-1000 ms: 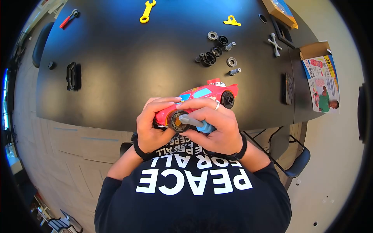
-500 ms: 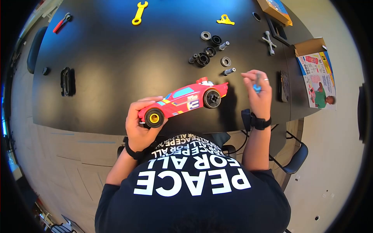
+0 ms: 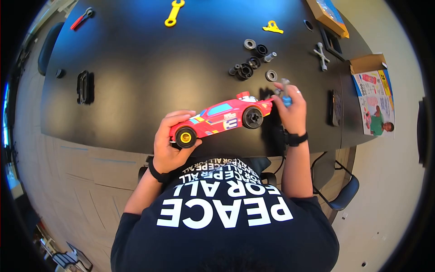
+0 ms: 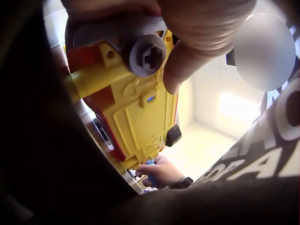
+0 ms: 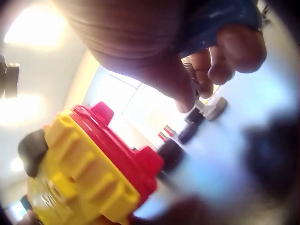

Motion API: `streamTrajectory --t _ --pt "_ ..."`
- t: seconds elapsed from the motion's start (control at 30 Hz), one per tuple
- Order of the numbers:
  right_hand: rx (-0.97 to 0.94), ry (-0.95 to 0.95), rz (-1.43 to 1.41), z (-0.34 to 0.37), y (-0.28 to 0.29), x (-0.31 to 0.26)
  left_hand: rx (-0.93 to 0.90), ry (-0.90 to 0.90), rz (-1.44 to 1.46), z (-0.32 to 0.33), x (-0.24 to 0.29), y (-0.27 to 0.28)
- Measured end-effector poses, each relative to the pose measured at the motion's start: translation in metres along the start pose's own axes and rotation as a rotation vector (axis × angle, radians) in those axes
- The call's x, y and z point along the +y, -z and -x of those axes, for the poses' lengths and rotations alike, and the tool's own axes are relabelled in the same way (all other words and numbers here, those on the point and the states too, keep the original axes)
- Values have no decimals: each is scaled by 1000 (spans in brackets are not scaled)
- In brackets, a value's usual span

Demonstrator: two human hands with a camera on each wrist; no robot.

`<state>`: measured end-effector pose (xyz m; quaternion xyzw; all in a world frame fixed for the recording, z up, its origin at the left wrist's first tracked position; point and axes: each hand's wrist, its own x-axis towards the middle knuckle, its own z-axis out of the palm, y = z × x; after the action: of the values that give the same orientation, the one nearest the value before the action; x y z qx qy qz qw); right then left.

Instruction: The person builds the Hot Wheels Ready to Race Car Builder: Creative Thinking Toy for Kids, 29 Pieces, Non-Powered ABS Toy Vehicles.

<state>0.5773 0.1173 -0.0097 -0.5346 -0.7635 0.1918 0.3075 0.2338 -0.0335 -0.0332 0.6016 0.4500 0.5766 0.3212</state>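
Over at the far left of the black table (image 3: 136, 68) lie one red-handled grey ratchet tool (image 3: 82, 18), one small round black piece (image 3: 60, 73) and one oblong black plastic frame (image 3: 83, 87). The left hand (image 3: 170, 143) comes up from the near edge, its fingers over the top and its thumb below, grasping the nose of a red plastic toy car (image 3: 224, 118) held at that edge. I count two wheels facing up at me: a front one with a yellow hub (image 3: 186, 137) and a rear one with a black hub (image 3: 253, 118). The left wrist view shows its yellow underside, with one grey round bolt head (image 4: 150, 57) near the thumb.

Beyond the car sits one yellow plastic wrench (image 3: 173, 13); further right, three black round parts (image 3: 245, 71), two grey rings (image 3: 249, 44), two grey pegs (image 3: 270, 57) and one yellow bracket (image 3: 273, 27).

The right hand (image 3: 293, 109) is raised by the car's tail, forearm upright, fingers curled round one blue-handled grey screwdriver (image 3: 286, 96); a small grey piece (image 3: 277, 91) shows at its fingertips.

Right of that are one grey cross-shaped wrench (image 3: 321, 57), one flat dark ring (image 3: 308, 25), one black rectangular frame (image 3: 332, 40), one long dark piece (image 3: 335, 108) and two cardboard boxes (image 3: 374, 102).
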Motion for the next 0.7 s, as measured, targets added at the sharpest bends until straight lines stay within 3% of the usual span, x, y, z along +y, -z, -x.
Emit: streamTrajectory --t 0.07,0.1,0.17,0.27,0.33,0.43,0.5,0.57,0.7 --pt "60 -147 -232 3 6 -21 7 1 -2 2 -2 -1" --pt "53 -233 -477 6 11 -39 -5 -5 8 3 -2 -2" --pt "3 -221 -699 14 23 -75 -26 -8 -9 0 3 -4" --pt "-333 -203 -978 31 35 -122 -40 -69 -154 -7 12 -8" --pt "-568 -88 -1014 32 31 -141 -50 -78 -160 -13 17 -12" --pt "-749 -36 -1059 29 15 -153 -67 -103 -172 -19 23 -16" --pt "-767 -19 -1063 29 11 -154 -73 -121 -178 -20 23 -16" --pt "-773 -203 -1130 32 11 -156 -84 -149 -203 -19 22 -15" --pt "-809 -246 -1139 30 14 -155 -60 -123 -162 -17 24 -15"
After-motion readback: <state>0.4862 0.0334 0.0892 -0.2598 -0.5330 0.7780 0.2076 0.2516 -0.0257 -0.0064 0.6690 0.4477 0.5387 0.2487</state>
